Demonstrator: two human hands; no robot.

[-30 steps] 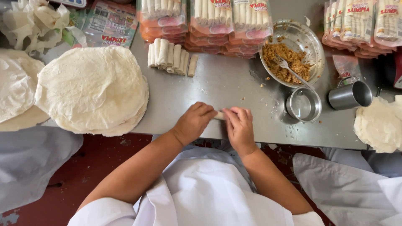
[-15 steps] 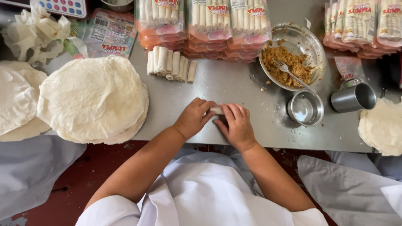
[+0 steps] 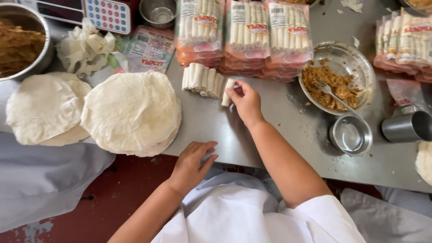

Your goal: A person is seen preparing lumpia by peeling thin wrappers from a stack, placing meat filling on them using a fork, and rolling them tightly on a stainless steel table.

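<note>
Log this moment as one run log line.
right hand: holds white roll beside roll row | left hand: rests at table edge

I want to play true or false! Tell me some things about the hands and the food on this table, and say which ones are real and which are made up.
1. The right hand holds a white roll next to the row of rolls. True.
2. The left hand is scooping filling with the fork. False: it rests at the table edge, and the fork sits in the glass bowl.
3. A stack of round wrappers lies to the left of the left hand. True.
4. The small metal bowl is heaped with filling. False: it looks nearly empty; the brown filling is in the glass bowl.
5. Packs of rolls are stacked behind the row. True.
</note>
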